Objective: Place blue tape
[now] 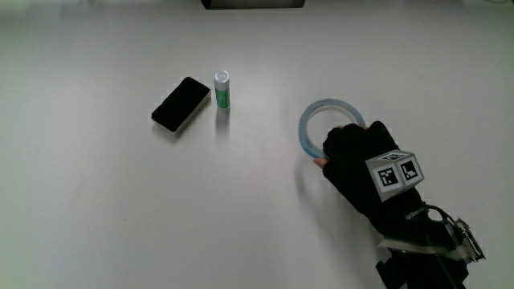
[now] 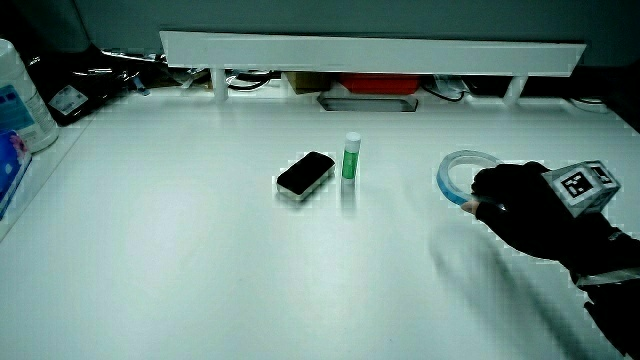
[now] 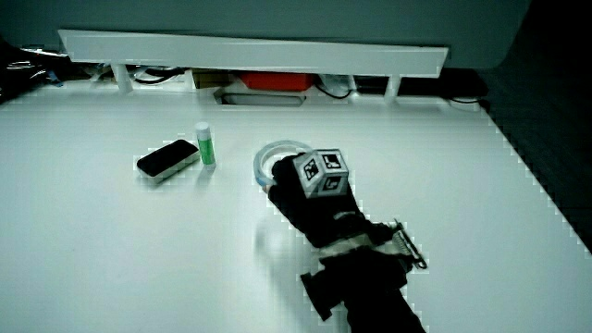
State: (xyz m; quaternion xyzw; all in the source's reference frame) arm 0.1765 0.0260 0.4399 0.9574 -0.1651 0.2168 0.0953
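Observation:
A pale blue ring of tape [image 1: 321, 116] [image 2: 457, 170] [image 3: 274, 154] lies flat on the white table [image 1: 96, 209]. The gloved hand [image 1: 359, 160] [image 2: 520, 205] [image 3: 301, 199] rests on the part of the ring nearest the person, fingers curled around its rim. A patterned cube [image 1: 396, 172] sits on the back of the hand. The forearm reaches in from the table's near edge. The fingertips are hidden under the hand.
A black phone [image 1: 181, 103] [image 2: 305, 173] [image 3: 167, 159] lies beside an upright green tube with a white cap [image 1: 222, 89] [image 2: 351, 156] [image 3: 205, 144]. A low white partition [image 2: 370, 50] runs along the table's far edge. A bottle [image 2: 20, 95] stands at the table's corner in a side view.

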